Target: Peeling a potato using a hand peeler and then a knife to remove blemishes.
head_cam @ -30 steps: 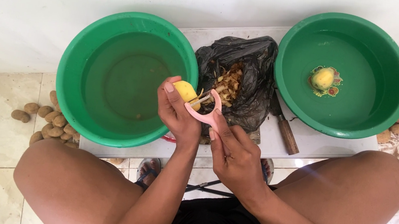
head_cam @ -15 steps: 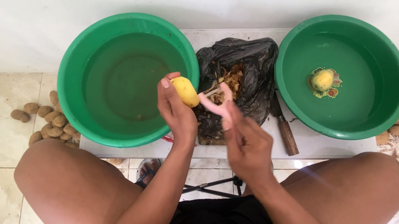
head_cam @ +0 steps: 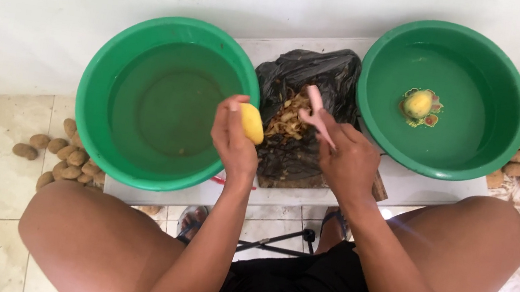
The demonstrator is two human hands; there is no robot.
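Two hands noted: our left hand [head_cam: 234,137] grips a peeled yellow potato [head_cam: 251,123] just left of the black bag [head_cam: 323,74]. Our right hand [head_cam: 347,156] holds a pink peeler [head_cam: 315,110] above the bag's peelings [head_cam: 287,119].

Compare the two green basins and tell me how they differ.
The left basin holds only water, while the right basin has a peeled yellow potato sitting in it. The right basin shows a coloured flower-like print on its bottom under the potato; the left basin's bottom looks plain. The left basin sits nearer the person's left hand. Both are round, green and rest on the same white slab.
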